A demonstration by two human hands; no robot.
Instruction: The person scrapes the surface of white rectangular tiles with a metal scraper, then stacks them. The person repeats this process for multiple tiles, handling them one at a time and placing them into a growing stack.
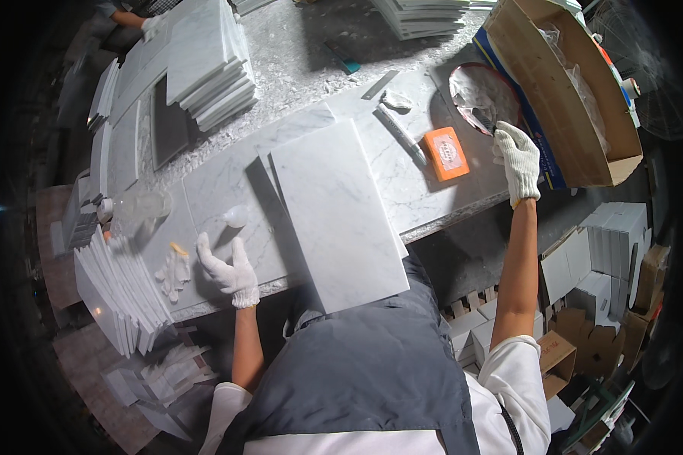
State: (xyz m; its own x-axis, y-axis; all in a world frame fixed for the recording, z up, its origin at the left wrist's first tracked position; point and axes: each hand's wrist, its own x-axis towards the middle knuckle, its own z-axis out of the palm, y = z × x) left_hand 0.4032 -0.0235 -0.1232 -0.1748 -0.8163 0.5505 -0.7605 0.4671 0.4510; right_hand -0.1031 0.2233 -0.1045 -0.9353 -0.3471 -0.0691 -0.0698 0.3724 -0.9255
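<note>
My left hand [230, 273], in a white knit glove, is just above the worktable with thumb and fingers apart, holding nothing. Close by its fingertips is a small translucent white cup-like piece [236, 216]. My right hand [518, 161], gloved too, is at the near rim of a round red-rimmed container [484, 97] with white-grey paste inside. Its fingers are closed around something dark and thin, mostly hidden by the glove. Between my arms, white-grey marble tiles [340, 216] lie stacked slightly askew, jutting over the table's front edge against my dark apron.
An orange box [446, 153], a whitish stick-like tool [401, 134] and a flat metal strip [379, 85] lie right of the tiles. An open cardboard box [584, 98] stands far right. Tile stacks [211, 64] fill the back left. A spare glove [174, 271] lies left. Another person's gloved hand [153, 27] shows far left.
</note>
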